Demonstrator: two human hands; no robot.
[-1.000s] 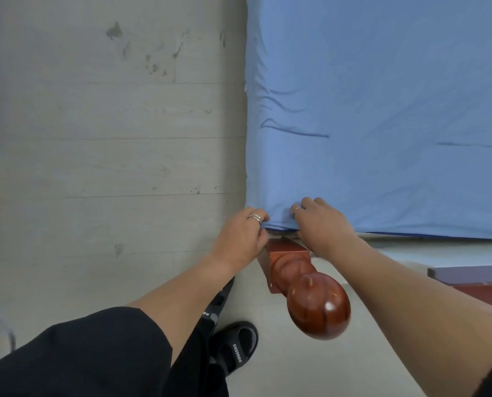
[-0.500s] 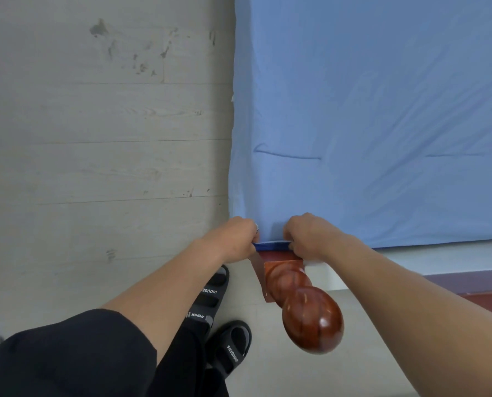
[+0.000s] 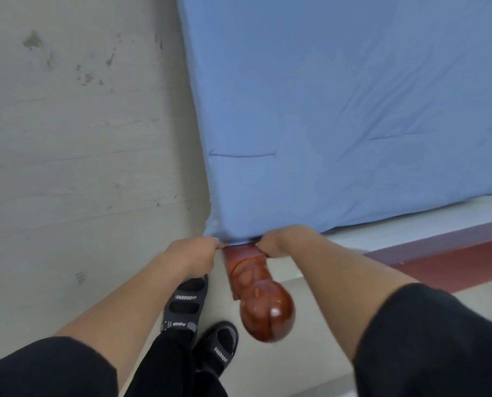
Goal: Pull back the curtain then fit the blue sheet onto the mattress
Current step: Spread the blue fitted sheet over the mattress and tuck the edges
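The blue sheet (image 3: 339, 104) covers the mattress, which fills the upper right of the view. Its near left corner hangs just above the carved wooden bedpost (image 3: 260, 296). My left hand (image 3: 191, 253) grips the sheet's edge on the left of that corner, fingers closed. On the right of the corner my right hand (image 3: 282, 239) is closed on the same hem, fingers tucked under the mattress. The curtain is out of view.
The pale wooden floor (image 3: 67, 138) lies to the left of the bed. The reddish bed frame rail (image 3: 445, 253) runs along the right below the mattress edge. My two black sandals (image 3: 198, 319) stand beside the bedpost.
Both hands have drawn the sheet's corner lower over the mattress corner, closer to the bedpost. The view has shifted and tilted, so the mattress edge now runs slanted.
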